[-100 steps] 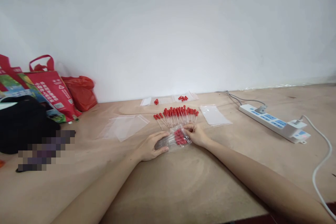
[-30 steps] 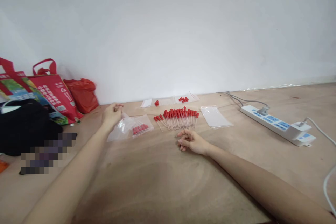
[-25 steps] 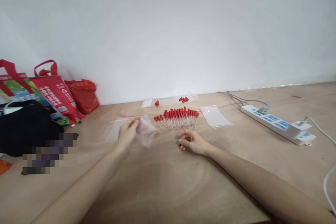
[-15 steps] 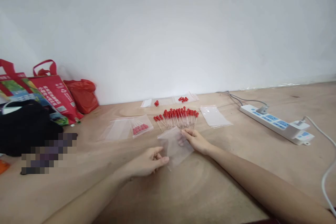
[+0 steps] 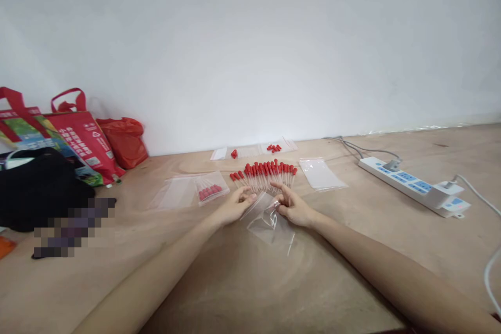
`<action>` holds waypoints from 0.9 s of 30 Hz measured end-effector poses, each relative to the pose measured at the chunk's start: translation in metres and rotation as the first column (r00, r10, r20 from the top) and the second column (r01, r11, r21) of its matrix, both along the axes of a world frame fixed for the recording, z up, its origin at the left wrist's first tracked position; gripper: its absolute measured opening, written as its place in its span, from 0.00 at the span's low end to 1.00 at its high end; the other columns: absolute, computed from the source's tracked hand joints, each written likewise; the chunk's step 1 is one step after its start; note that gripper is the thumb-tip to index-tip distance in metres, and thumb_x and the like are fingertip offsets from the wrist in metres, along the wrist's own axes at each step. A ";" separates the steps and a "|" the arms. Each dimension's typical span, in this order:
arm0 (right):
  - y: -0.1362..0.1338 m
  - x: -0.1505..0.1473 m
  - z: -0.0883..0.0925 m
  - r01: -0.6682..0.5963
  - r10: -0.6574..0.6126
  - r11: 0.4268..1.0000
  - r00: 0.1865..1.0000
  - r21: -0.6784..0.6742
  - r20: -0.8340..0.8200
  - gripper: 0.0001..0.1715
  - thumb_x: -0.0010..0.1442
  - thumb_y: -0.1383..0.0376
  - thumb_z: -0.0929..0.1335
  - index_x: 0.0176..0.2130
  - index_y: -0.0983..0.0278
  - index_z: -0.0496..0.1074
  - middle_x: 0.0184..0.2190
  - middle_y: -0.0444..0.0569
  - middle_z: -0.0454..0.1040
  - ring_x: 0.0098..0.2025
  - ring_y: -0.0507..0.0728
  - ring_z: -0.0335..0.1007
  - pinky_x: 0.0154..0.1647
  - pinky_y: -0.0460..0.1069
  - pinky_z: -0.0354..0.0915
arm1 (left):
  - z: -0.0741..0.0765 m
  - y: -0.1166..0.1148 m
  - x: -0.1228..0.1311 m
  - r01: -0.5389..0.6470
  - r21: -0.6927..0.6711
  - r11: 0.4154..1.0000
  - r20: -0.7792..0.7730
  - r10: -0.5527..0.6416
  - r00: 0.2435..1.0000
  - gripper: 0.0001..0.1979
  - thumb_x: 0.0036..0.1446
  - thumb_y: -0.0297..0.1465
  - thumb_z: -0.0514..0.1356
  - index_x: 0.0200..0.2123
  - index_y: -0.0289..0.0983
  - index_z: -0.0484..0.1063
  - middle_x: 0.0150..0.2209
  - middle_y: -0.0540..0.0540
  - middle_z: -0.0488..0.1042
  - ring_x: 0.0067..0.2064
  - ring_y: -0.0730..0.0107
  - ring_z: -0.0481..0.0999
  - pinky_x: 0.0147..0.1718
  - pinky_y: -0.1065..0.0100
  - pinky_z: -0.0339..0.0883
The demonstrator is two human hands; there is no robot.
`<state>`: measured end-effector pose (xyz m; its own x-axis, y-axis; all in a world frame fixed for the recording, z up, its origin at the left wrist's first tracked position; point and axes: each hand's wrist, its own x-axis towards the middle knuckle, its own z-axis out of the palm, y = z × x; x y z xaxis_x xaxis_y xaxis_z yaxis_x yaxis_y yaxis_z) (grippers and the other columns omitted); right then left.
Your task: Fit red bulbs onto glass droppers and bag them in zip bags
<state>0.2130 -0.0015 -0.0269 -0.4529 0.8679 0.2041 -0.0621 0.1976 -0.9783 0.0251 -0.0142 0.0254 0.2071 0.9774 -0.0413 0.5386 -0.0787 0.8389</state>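
Note:
Both hands hold one empty clear zip bag (image 5: 270,222) by its top edge, low over the wooden surface. My left hand (image 5: 235,204) pinches the bag's left corner and my right hand (image 5: 293,207) pinches its right corner. Just beyond the hands lies a fanned row of several red-capped clear droppers (image 5: 266,173). To the left rests a filled bag of red-capped droppers (image 5: 209,190) on top of flat clear bags (image 5: 174,194).
A stack of empty zip bags (image 5: 321,173) lies right of the droppers. Loose red caps (image 5: 273,147) sit near the wall. A white power strip (image 5: 415,186) with cables lies at right. Red shopping bags (image 5: 84,135) and a black bag (image 5: 37,188) stand at left.
The left hand carried the filled bag to the left pile, let it go and brought back an empty bag. Both hands have now lifted that bag by its top edge.

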 end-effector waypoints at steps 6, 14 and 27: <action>0.004 0.012 0.009 0.173 -0.346 0.882 0.869 0.437 0.354 0.34 0.46 0.77 0.59 0.54 0.66 0.51 0.34 0.50 0.69 0.37 0.55 0.64 0.41 0.54 0.60 | -0.002 0.016 0.001 -0.049 -0.247 0.968 0.266 0.117 0.957 0.15 0.31 0.30 0.68 0.25 0.31 0.69 0.17 0.54 0.68 0.17 0.78 0.64 0.17 0.76 0.54; -0.015 -0.003 0.017 -0.001 -0.412 0.743 0.787 0.670 0.458 0.30 0.50 0.56 0.65 0.50 0.66 0.61 0.48 0.57 0.64 0.50 0.61 0.58 0.50 0.56 0.56 | -0.015 0.007 0.006 -0.095 -0.275 0.957 0.377 0.198 0.905 0.09 0.40 0.29 0.66 0.22 0.32 0.67 0.17 0.52 0.69 0.20 0.78 0.68 0.22 0.75 0.63; -0.016 -0.006 0.008 -0.067 -0.317 0.802 0.794 0.593 0.519 0.50 0.46 0.48 0.67 0.59 0.66 0.45 0.56 0.59 0.54 0.56 0.63 0.50 0.53 0.58 0.51 | -0.017 0.000 0.010 -0.007 -0.088 0.996 0.471 0.048 0.881 0.19 0.38 0.30 0.66 0.30 0.37 0.59 0.17 0.58 0.65 0.20 0.79 0.66 0.21 0.77 0.59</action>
